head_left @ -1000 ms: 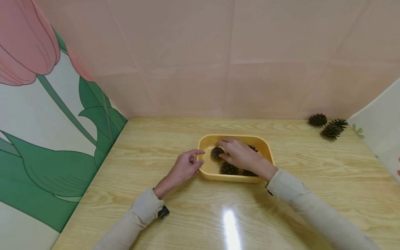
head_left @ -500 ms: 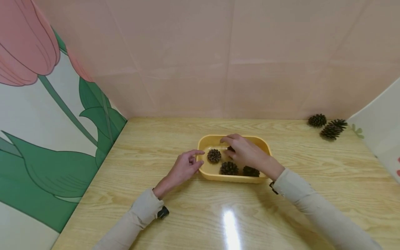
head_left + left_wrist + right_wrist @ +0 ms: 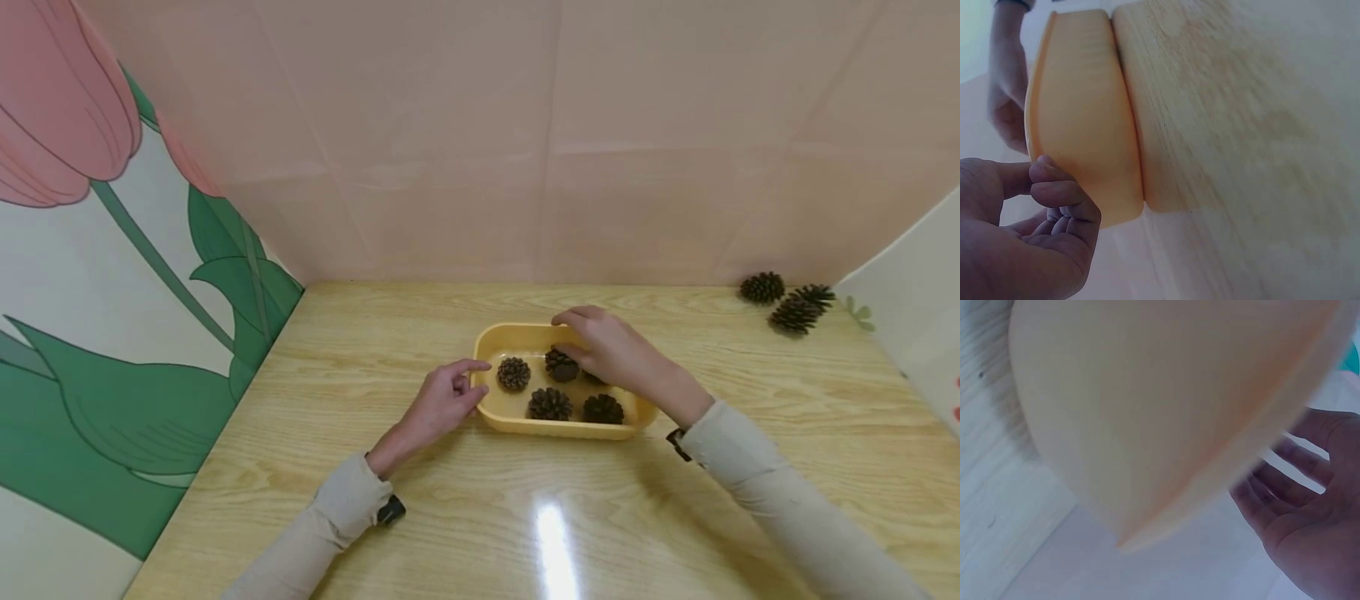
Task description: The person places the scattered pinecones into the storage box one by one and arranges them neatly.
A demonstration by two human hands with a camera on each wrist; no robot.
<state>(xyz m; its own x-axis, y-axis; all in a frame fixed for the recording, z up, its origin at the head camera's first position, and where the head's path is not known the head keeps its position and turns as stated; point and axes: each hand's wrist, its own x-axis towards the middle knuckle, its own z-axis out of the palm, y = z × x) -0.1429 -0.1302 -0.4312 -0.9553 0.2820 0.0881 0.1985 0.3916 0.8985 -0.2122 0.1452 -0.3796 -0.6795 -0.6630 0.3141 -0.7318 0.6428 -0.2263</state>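
a: where do the hands stand?

b: the left hand (image 3: 441, 398) is at the left end of the tub (image 3: 540, 428), finger and thumb bent at the rim. i can't tell whether it grips or only rests there.

a: and the other?

b: the right hand (image 3: 617, 348) is over the far right part of the tub. its fingers spread out past the far rim, the thumb reaches inside, and i see nothing clasped between them.

a: which cone is nearest it?

b: the far cone (image 3: 562, 364), in the tub by the far side, right at the thumb tip. whether they touch, i can't tell.

a: its long axis?

b: too stubby to read. the tub's is plain: left to right across the desk (image 3: 420, 533).

a: so what does a move turn on?

b: my judgement: that far cone lies left of the right hand's palm and under its thumb. the right hand is nearer; the left is well apart from it.

a: any others?

b: the left cone (image 3: 513, 374) is closest to the left hand. the middle cone (image 3: 550, 404) and right cone (image 3: 603, 409) lie along the near side, and a half-hidden cone (image 3: 594, 378) is below the right hand. two loose cones (image 3: 762, 287) are at the desk's far right corner.
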